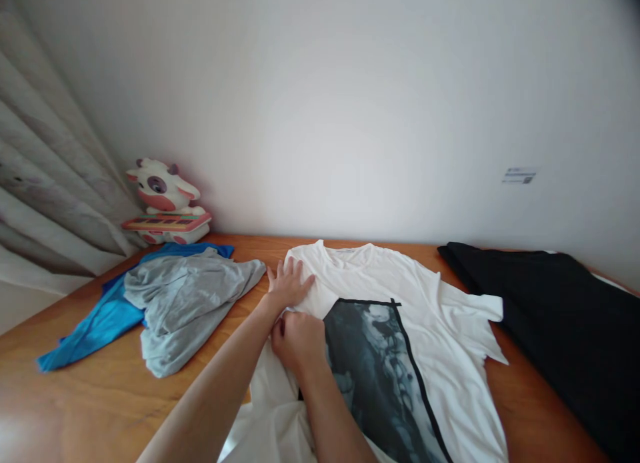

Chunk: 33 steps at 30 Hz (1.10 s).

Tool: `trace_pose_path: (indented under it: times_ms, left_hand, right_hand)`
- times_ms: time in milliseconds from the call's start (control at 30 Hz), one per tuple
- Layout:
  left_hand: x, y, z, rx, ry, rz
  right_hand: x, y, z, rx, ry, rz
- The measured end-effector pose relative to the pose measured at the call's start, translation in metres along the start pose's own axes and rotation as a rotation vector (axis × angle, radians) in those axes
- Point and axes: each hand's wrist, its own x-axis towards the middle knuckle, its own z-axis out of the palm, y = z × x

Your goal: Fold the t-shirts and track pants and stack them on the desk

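- Across the middle of the counter point(100, 409) lies a white shirt point(450, 356), its neckline at twelve o'clock near the wall point(320, 103); take the shirt as the centre of the clock.
- A large dark grey print point(370, 376) with a black line along its top and its three o'clock side covers the front.
- At ten o'clock, near the shoulder, the left hand point(289, 286) lies flat on the cloth, fingers spread.
- Just below it, at nine o'clock, the right hand point(301, 343) is closed, its fingers curled and pinching the shirt's side; the fingertips are mostly hidden.
- White cloth is bunched in loose folds under the right wrist, toward eight o'clock.
- A sleeve point(473, 313) points to two o'clock, its end reaching the edge of a black cloth point(555, 323) at three.
- Toward nine o'clock, apart from the shirt, a crumpled grey cloth point(185, 303) rests on a blue one point(95, 333).
- At ten o'clock stand a toy cow point(167, 196) with a keyboard point(170, 223) and, farther out, a pale curtain point(45, 183).
- A small label point(520, 175) is on the wall, between one and two.
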Motion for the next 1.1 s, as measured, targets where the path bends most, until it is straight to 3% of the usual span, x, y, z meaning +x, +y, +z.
trace_pose_path:
  times_ms: [200, 333, 433, 600, 700, 767, 967, 1100]
  left_hand:
    - [0.002, -0.003, 0.001, 0.024, 0.048, 0.008]
    - [-0.001, -0.005, 0.002, 0.056, 0.06, 0.037]
    - [-0.003, -0.005, 0.004, 0.061, 0.092, 0.042]
    - [-0.001, -0.004, 0.006, 0.046, 0.106, 0.04]
    - [0.0, -0.004, 0.006, 0.048, 0.111, 0.035]
    - [0.0, -0.004, 0.006, 0.043, 0.107, 0.034]
    - [0.001, -0.004, 0.006, 0.037, 0.103, 0.028]
    - [0.001, -0.004, 0.007, 0.041, 0.109, 0.025]
  right_hand:
    - [0.004, 0.001, 0.004, 0.14, 0.097, 0.153]
    - [0.026, 0.017, -0.009, 0.191, 0.101, 0.239]
    - [0.049, 0.056, -0.034, 0.122, 0.104, 0.246]
    - [0.057, 0.154, -0.08, -0.113, 0.149, 0.245]
    - [0.05, 0.2, -0.086, -0.222, 0.081, 0.297]
    - [0.047, 0.219, -0.083, -0.268, 0.05, 0.354]
    - [0.051, 0.232, -0.067, -0.318, 0.053, 0.401]
    - [0.049, 0.23, -0.069, -0.303, 0.115, 0.331]
